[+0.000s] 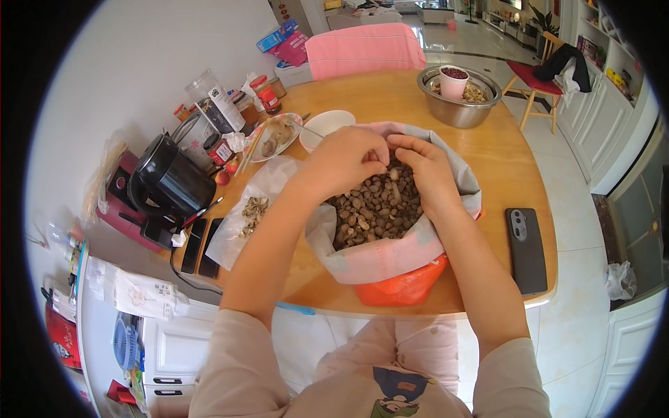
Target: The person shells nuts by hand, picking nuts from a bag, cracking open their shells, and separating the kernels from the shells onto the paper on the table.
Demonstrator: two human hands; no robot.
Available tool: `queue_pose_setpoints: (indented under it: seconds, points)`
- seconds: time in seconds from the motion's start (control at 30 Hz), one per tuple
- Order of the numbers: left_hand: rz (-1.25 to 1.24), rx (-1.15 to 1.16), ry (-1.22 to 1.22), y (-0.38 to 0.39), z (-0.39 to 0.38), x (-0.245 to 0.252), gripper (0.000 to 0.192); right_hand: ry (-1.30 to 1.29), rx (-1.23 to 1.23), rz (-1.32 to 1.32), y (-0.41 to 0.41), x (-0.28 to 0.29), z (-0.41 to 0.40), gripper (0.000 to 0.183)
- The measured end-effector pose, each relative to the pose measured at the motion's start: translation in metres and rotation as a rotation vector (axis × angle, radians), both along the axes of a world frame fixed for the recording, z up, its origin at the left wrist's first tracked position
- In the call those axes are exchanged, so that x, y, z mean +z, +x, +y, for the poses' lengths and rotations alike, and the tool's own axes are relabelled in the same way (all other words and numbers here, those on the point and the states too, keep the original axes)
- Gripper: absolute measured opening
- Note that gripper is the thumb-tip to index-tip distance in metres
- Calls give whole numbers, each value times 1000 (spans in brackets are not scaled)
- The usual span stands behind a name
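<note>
Before me stands a pink-and-grey cloth bag (384, 258) with a rolled-down rim, full of brownish unshelled peanuts (368, 211). An orange-red plastic bag (400, 287) shows beneath it. Above the far part of the bag, my left hand (360, 157) is curled with thumb and forefinger pinched together. My right hand (428, 167) faces it, fingers bent inward and wrist beside the bag's right rim. The two hands' fingertips nearly meet. Whatever may lie between the fingers is hidden.
On the wooden table (502, 167), a steel bowl (462, 115) holds pale pieces and a pink cup (452, 86) of dark red kernels. Empty shells (254, 213) lie on a white plastic bag (230, 235). A phone (525, 251) lies right; a black kettle (172, 172), plate (285, 117) and jars stand left.
</note>
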State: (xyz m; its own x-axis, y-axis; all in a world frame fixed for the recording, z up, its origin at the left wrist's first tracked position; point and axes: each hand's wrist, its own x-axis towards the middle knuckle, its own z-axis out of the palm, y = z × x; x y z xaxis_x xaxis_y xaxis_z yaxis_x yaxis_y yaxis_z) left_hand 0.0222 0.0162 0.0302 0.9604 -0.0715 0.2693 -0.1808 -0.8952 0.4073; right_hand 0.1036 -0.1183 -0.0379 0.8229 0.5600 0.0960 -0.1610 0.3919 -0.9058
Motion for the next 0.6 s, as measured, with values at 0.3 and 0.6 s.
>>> queue_pose_setpoints:
  seconds: [0.3, 0.6]
  points:
    - [-236, 146, -64, -20, -1, -26, 12, -112, -19, -391, 6, -14, 2, 21]
    - [-427, 176, -35, -31, -4, -40, 23, -688, -263, -1110, -21, 5, -9, 12]
